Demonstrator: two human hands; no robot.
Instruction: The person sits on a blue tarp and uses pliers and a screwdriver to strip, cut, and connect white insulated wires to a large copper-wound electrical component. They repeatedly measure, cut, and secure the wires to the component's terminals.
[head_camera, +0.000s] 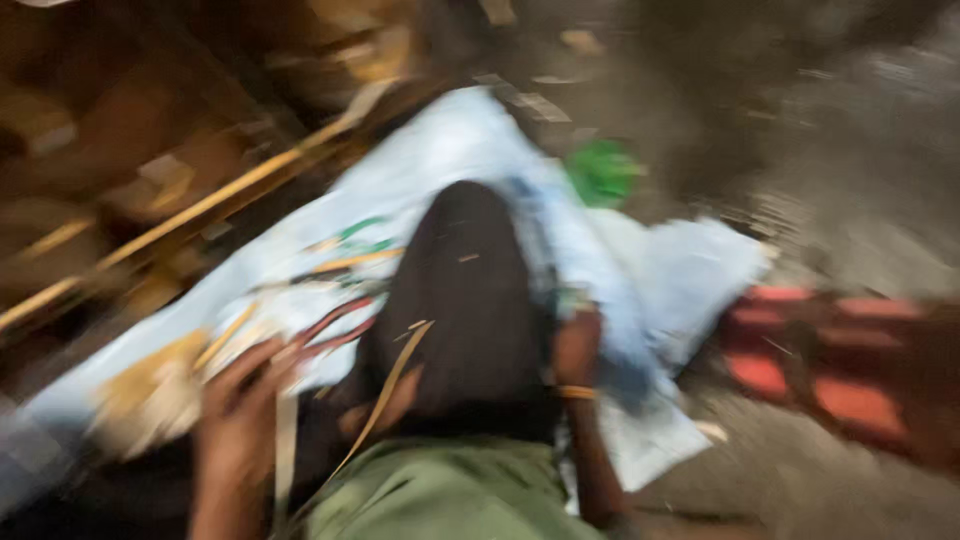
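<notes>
The whole view is smeared by motion. My left hand (240, 400) is at the lower left, its fingers curled around thin pale strips (385, 395) that run up across a dark cloth-covered knee (465, 300). My right hand (577, 345), with a yellow bangle on its wrist, lies against the right side of that dark knee. The blur hides its fingers. A green garment (440, 495) fills the bottom middle. Beneath everything lies a white printed sack (450, 150) spread on the ground.
Long pale poles (200, 205) lie slanted at the left among brown clutter. A small green object (603, 172) sits beyond the sack. A red and dark object (800, 365) is at the right. Grey ground (850, 170) lies behind.
</notes>
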